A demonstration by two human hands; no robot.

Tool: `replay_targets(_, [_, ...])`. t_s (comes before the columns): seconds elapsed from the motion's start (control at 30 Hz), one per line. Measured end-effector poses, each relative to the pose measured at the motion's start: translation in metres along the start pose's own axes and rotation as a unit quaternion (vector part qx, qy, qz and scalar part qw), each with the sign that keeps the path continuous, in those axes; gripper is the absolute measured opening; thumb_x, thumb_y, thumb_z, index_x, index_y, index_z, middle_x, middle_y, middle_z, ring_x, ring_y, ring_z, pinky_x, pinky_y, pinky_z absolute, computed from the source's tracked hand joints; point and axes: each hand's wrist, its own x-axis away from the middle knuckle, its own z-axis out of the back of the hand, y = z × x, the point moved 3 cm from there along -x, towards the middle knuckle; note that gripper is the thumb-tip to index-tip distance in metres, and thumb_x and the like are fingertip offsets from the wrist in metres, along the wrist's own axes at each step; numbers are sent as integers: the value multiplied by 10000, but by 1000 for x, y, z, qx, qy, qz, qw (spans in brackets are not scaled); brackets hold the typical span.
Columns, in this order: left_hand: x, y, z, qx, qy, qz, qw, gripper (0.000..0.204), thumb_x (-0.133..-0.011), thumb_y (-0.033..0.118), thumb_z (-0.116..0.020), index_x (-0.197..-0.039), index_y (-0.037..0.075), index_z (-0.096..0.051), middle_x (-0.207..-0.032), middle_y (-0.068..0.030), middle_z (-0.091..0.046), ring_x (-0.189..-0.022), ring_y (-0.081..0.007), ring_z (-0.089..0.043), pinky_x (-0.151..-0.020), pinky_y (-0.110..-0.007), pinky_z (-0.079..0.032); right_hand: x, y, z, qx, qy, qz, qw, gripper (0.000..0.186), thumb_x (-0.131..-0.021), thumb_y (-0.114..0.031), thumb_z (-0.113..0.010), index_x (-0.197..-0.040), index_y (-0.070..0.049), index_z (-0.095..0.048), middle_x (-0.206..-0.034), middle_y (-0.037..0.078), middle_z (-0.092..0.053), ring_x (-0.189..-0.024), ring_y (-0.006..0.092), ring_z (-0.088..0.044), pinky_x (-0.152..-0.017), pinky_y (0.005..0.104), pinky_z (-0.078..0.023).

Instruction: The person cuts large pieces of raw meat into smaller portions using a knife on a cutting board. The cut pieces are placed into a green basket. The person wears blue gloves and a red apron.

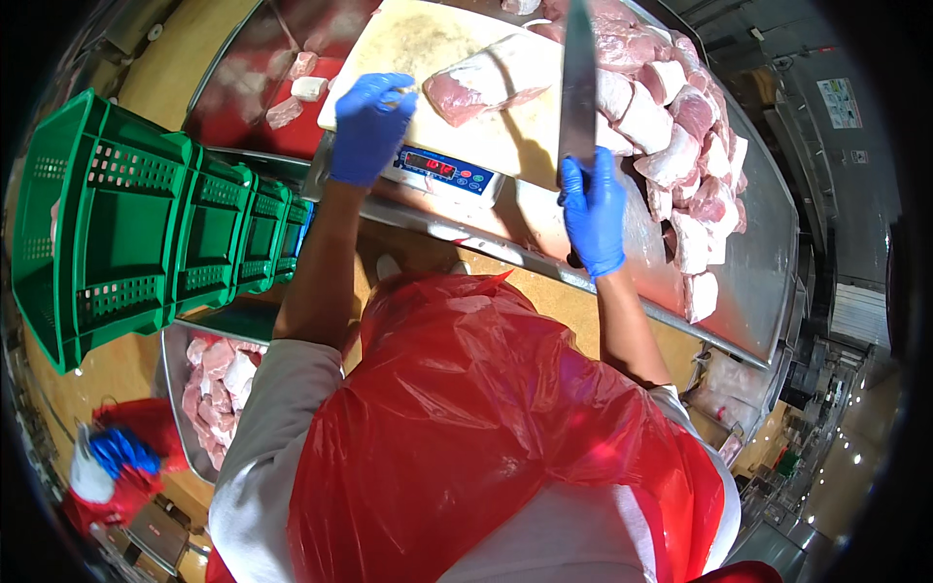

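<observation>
A pale cutting board (389,39) lies on a digital scale (442,170) with a lit red display. On the board rests a raw piece of meat (496,83), red at its left end and covered with white fat. My left hand (372,131), in a blue glove, is over the board's left edge, apart from the meat. Its fingers are loosely curled, with a gap between them and nothing visible inside. My right hand (595,216), also gloved in blue, grips a large knife (579,97). The broad blade points away from me, at the board's right edge.
Many cut meat pieces (675,146) are heaped on the steel table (753,282) at right. A red surface (228,126) at far left bears several chunks. Stacked green crates (126,233) stand left, near a metal tub (180,403) of meat. Another person (121,462) is at lower left.
</observation>
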Motion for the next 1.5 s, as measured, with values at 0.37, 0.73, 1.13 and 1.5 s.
replay_targets(0.37, [15, 7, -65, -60, -22, 114, 991, 111, -796, 117, -716, -790, 16, -671, -829, -180, -673, -870, -354, -659, -752, -410, -539, -55, -25, -94, 128, -104, 60, 984, 225, -925, -60, -536, -1130, -20, -454, -965, 283, -615, -838, 479, -637, -704, 550, -519])
replay_targets(0.73, [29, 2, -57, -27, -11, 135, 990, 106, -801, 113, -707, -767, 25, -658, -817, -162, -666, -767, -325, -671, -689, -383, -533, 24, -9, -3, 294, -355, 33, 887, 217, -940, -63, -498, -1129, 15, -424, -829, 285, -651, -776, 475, -655, -675, 542, -524])
replay_targets(1.13, [8, -18, -59, -21, -47, 174, 983, 177, -859, 176, -708, -858, 31, -606, -782, -198, -663, -754, -412, -664, -695, -491, -527, -34, -53, -68, 187, -174, 57, 965, 234, -940, -43, -469, -1157, 42, -445, -894, 312, -644, -827, 481, -654, -700, 537, -532])
replay_targets(1.5, [22, -39, -28, 4, 1, 153, 988, 152, -841, 158, -694, -813, 22, -633, -767, -203, -653, -715, -405, -660, -637, -456, -519, -20, -39, -74, 295, -338, 12, 893, 291, -934, -134, -559, -1153, 19, -444, -932, 283, -673, -876, 448, -675, -752, 509, -545])
